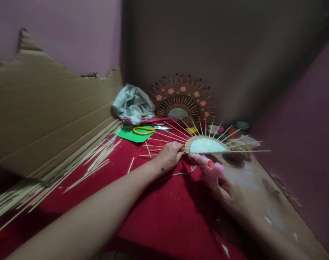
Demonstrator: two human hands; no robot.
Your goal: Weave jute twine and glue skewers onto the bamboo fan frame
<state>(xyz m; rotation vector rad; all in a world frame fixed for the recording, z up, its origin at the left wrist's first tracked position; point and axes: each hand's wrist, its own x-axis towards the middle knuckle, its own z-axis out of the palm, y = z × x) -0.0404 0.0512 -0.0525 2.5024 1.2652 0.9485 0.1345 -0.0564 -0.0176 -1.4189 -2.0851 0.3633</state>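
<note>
My left hand (170,157) is closed on the left lower corner of a half-round stick fan (209,145). The fan has a pale blue centre, a woven twine band around it and thin sticks spreading outward. In my right hand (224,189) is a pink glue gun (209,166), its nozzle close to the fan's lower left edge; whether it touches I cannot tell. A length of twine (178,174) trails over the red cloth below my left hand.
Yellow-handled scissors (144,129) lie on green card (134,135). Behind stands a finished-looking flowered fan (183,95) beside a crumpled pale cloth bag (133,103). Loose sticks (94,164) lie along the cardboard (53,112) at left. A twine ball (238,150) sits at right on the red cloth-covered table (159,216).
</note>
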